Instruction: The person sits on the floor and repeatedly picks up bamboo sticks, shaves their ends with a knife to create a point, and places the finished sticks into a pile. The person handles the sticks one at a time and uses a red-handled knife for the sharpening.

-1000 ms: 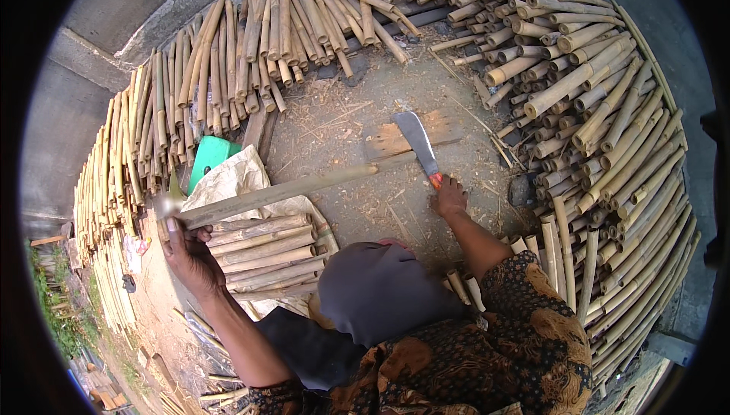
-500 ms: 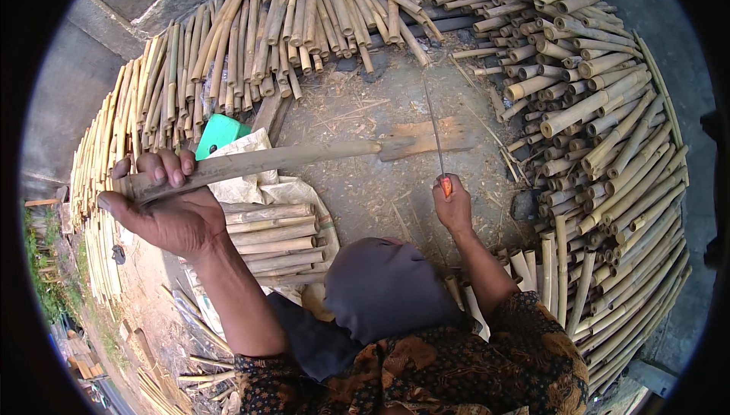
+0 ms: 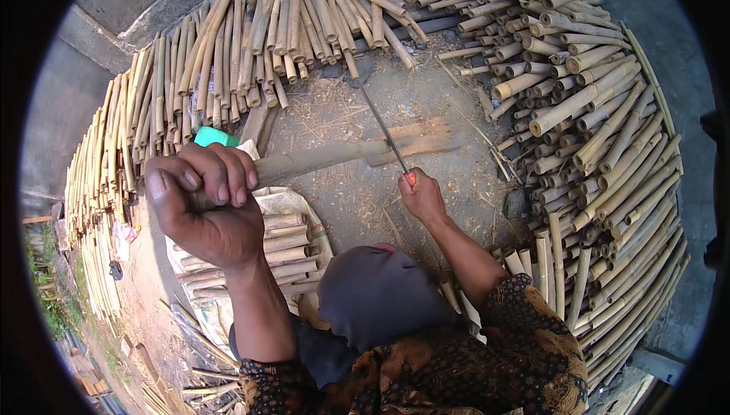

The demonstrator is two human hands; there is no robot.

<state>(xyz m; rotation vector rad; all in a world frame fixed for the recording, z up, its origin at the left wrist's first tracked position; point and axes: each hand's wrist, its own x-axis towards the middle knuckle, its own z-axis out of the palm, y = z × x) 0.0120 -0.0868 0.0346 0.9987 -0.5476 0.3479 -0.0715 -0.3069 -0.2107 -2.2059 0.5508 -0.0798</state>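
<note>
A bamboo pole (image 3: 323, 158) runs from my left hand (image 3: 213, 213) toward the middle of the floor. The fingers of that hand are wrapped around its near end. Its far end reaches a worn wooden block (image 3: 435, 137) lying on the ground. My right hand (image 3: 424, 197) is closed on the red handle of a long, thin-bladed tool (image 3: 374, 113). The blade slants up and to the left, across the pole's far end in this view. Whether it touches the bamboo, and whether its edge is toothed, I cannot make out.
Stacked bamboo poles (image 3: 585, 111) curve along the right, and more bamboo (image 3: 251, 42) leans along the back and left. Several cut lengths (image 3: 285, 251) lie on a pale sack (image 3: 304, 206). A green container (image 3: 217, 136) stands behind my left hand. Shavings litter the concrete floor (image 3: 334, 202).
My left hand has come closer and to the right, carrying the bamboo pole with it. My right hand has shifted left, and the blade now tilts left across the pole's end.
</note>
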